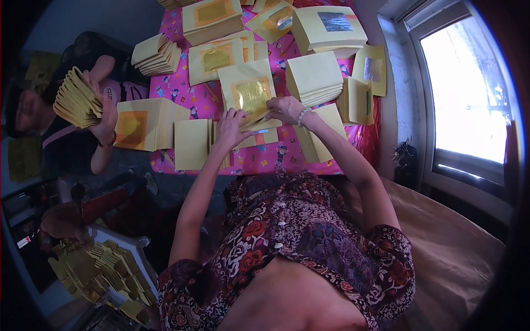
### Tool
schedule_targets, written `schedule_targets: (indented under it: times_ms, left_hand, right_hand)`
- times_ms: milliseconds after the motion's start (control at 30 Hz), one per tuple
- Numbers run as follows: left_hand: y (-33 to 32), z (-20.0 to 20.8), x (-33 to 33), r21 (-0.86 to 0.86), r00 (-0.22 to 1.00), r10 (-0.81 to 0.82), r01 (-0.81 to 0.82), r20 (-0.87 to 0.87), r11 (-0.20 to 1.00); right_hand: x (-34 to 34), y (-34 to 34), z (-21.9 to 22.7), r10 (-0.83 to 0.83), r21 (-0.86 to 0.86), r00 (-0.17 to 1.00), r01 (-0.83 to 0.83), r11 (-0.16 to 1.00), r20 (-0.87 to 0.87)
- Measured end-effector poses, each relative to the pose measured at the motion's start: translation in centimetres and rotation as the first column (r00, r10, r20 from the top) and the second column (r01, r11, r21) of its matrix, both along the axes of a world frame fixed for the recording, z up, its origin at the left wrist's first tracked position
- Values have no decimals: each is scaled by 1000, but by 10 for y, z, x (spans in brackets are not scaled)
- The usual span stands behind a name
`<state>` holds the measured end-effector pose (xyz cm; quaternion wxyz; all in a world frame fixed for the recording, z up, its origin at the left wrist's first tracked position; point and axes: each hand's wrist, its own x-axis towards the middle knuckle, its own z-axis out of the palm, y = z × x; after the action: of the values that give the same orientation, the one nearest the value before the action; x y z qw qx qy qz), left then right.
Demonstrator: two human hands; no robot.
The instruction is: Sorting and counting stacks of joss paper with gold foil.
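In front of me lies a yellow joss paper sheet (253,95) with a gold foil square edged in orange. My right hand (287,110), with a bead bracelet at the wrist, pinches the sheet's near right edge, which is lifted a little. At the near left corner rests my left hand (229,128), its fingers apart and the thumb pointing right. Beneath the near edge another yellow sheet (259,139) with an orange and silver patch partly shows. A folded paper stack (191,144) stands just left of my left hand, and a second folded stack (326,132) sits under my right forearm.
Pink patterned cloth (165,83) covers the table. Several folded stacks surround me, including a white-yellow pile (314,77) and one with silver foil (331,27). At the left another person (69,127) holds a fanned paper bundle (80,99). A bright window (469,88) is at the right.
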<state>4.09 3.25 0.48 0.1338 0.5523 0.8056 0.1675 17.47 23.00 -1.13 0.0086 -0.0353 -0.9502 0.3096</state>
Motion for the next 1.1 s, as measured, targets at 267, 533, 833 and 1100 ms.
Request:
schedule_targets:
  times_ms: [267, 533, 833, 1100]
  left_hand:
    - [-4, -12, -17, 7, 970, 51, -54, 237, 999]
    - [-2, -12, -22, -35, 953, 71, -64, 293, 997]
    - [0, -9, -21, -40, 951, 84, -76, 298, 996]
    - [-1, -10, -24, -41, 936, 85, -75, 343, 996]
  right_hand:
    - [1, 5, -1, 40, -83, 999, -40, 996, -6]
    - [4, 11, 1, 75, -222, 996, -62, 973, 52]
    - [3, 11, 5, 115, -183, 988, -94, 979, 107]
    - [-1, 15, 0, 104, -247, 991, -81, 966, 84]
